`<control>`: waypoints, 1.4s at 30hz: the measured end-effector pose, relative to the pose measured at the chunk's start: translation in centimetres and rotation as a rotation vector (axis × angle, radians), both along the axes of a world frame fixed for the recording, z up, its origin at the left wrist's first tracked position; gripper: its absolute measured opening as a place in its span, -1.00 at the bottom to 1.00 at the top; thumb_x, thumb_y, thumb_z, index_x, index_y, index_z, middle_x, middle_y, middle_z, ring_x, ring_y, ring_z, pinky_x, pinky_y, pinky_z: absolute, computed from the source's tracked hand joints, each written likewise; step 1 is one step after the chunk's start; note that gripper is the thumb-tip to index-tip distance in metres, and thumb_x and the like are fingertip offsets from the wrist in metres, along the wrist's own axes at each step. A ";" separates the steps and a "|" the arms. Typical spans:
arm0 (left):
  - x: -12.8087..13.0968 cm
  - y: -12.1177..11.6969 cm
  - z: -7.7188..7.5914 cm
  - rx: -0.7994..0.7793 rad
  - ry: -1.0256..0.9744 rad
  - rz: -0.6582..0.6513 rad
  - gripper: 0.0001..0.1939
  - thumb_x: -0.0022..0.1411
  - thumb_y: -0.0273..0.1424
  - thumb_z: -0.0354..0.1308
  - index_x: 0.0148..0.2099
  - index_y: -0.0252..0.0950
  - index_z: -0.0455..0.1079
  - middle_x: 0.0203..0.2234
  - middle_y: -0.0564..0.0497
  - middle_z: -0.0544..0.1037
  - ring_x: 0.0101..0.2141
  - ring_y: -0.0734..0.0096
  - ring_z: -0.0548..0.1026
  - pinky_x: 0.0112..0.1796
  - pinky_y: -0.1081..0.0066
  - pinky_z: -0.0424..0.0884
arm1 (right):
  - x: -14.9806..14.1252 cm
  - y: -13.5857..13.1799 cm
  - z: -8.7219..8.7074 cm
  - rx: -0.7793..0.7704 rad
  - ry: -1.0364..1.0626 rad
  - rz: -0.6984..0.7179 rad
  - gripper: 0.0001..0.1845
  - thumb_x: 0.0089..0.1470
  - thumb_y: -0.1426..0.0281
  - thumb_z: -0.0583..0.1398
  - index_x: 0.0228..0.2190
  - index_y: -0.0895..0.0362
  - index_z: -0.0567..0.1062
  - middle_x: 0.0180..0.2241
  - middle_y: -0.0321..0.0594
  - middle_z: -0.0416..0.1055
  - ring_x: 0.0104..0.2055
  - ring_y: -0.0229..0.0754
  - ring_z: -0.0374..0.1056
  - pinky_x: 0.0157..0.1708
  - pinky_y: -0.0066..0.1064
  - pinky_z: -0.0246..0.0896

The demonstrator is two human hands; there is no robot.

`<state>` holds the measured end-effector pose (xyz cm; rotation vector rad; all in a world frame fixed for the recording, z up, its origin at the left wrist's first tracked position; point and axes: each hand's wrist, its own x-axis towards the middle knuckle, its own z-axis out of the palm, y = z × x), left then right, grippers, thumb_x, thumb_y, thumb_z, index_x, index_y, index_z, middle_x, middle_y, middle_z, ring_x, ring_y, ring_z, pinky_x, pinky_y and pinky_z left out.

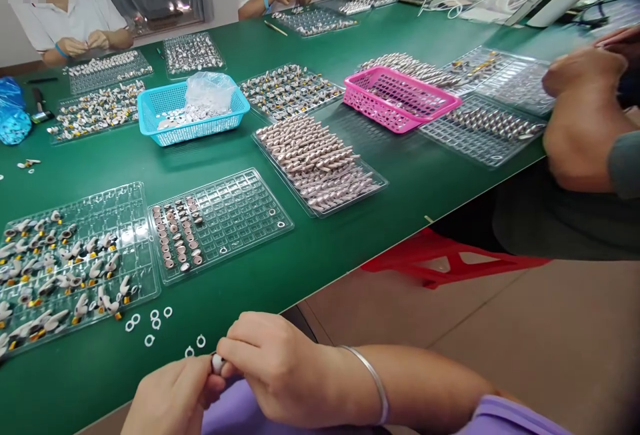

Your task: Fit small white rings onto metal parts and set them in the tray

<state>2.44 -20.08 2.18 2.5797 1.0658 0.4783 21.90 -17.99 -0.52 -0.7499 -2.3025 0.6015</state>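
My left hand [173, 398] and my right hand [273, 368] meet at the near table edge, both pinched on one small white part [217, 363] held between their fingertips. A silver bangle [373, 382] circles my right wrist. Several loose white rings [155, 323] lie on the green table [400, 175] just beyond my hands. Behind them stands a clear tray [220, 222] partly filled with small round brown pieces, and to its left a clear tray [70, 265] of white and yellow parts.
A blue basket [193, 112] with a plastic bag, a pink basket [400, 98] and several more part trays cover the table. A person's hands [583, 115] work at the right; two others sit at the far side. A red stool [450, 258] stands below.
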 end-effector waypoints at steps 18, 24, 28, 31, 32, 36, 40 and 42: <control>-0.4 0.2 -0.1 -0.293 0.090 0.015 -0.70 0.29 -0.60 -0.14 -0.47 -0.18 0.08 -0.69 0.23 0.43 -0.70 0.59 0.39 -0.64 0.63 0.23 | -0.4 0.3 -1.0 -0.098 0.164 0.093 -0.78 0.09 0.61 0.00 -0.52 0.16 0.32 -0.55 -0.22 0.32 -0.50 -0.26 0.18 -0.47 -0.47 0.16; -0.8 -0.4 -0.9 -0.112 0.102 0.015 -0.74 0.28 -0.58 -0.10 -0.42 -0.17 0.07 -0.66 0.22 0.39 -0.69 0.55 0.37 -0.65 0.57 0.24 | -0.4 0.3 -0.5 -0.038 0.116 0.074 -0.77 0.10 0.60 -0.01 -0.52 0.17 0.32 -0.56 -0.23 0.26 -0.52 -0.25 0.09 -0.49 -0.46 0.11; -0.7 -0.7 -1.0 0.017 0.156 0.031 -0.76 0.27 -0.58 -0.11 -0.39 -0.15 0.05 -0.66 0.20 0.37 -0.70 0.49 0.38 -0.69 0.52 0.22 | -0.4 0.2 -0.5 -0.021 0.055 0.083 -0.80 0.07 0.62 0.01 -0.51 0.18 0.34 -0.54 -0.21 0.27 -0.50 -0.24 0.10 -0.49 -0.47 0.12; -0.5 -0.6 -0.7 0.079 0.160 0.030 -0.76 0.28 -0.57 -0.16 -0.39 -0.14 0.04 -0.68 0.20 0.36 -0.73 0.47 0.36 -0.71 0.50 0.20 | -0.4 0.2 -0.6 0.002 0.066 0.081 -0.78 0.05 0.63 0.00 -0.52 0.19 0.35 -0.55 -0.22 0.26 -0.51 -0.25 0.09 -0.49 -0.46 0.11; -0.5 -0.6 -0.6 0.071 0.151 0.018 -0.77 0.29 -0.57 -0.16 -0.38 -0.14 0.04 -0.68 0.20 0.37 -0.73 0.48 0.36 -0.71 0.50 0.21 | -0.4 0.3 -0.6 0.015 0.081 0.076 -0.77 0.04 0.64 -0.01 -0.52 0.20 0.36 -0.55 -0.22 0.26 -0.51 -0.24 0.08 -0.49 -0.46 0.12; -0.5 -0.5 -0.6 0.025 0.125 -0.012 -0.77 0.32 -0.56 -0.15 -0.37 -0.15 0.05 -0.66 0.21 0.37 -0.70 0.51 0.38 -0.68 0.52 0.24 | -0.5 0.2 -0.5 0.047 0.129 0.044 -0.76 0.04 0.65 -0.01 -0.50 0.23 0.40 -0.55 -0.19 0.29 -0.51 -0.24 0.11 -0.49 -0.45 0.14; -0.4 -0.6 -0.6 0.084 0.151 0.007 -0.76 0.34 -0.55 -0.21 -0.36 -0.15 0.05 -0.66 0.19 0.36 -0.72 0.49 0.35 -0.69 0.49 0.21 | -0.4 0.1 -0.5 -0.014 0.157 0.055 -0.77 0.05 0.66 0.00 -0.47 0.24 0.41 -0.49 -0.14 0.36 -0.46 -0.25 0.20 -0.44 -0.49 0.22; -0.3 -0.6 -0.4 0.117 0.154 -0.010 -0.76 0.36 -0.53 -0.22 -0.35 -0.15 0.07 -0.66 0.18 0.36 -0.72 0.47 0.36 -0.69 0.47 0.20 | -0.2 0.0 -0.6 -0.059 0.176 0.080 -0.78 0.06 0.66 0.01 -0.44 0.23 0.41 -0.46 -0.14 0.39 -0.43 -0.26 0.24 -0.39 -0.50 0.25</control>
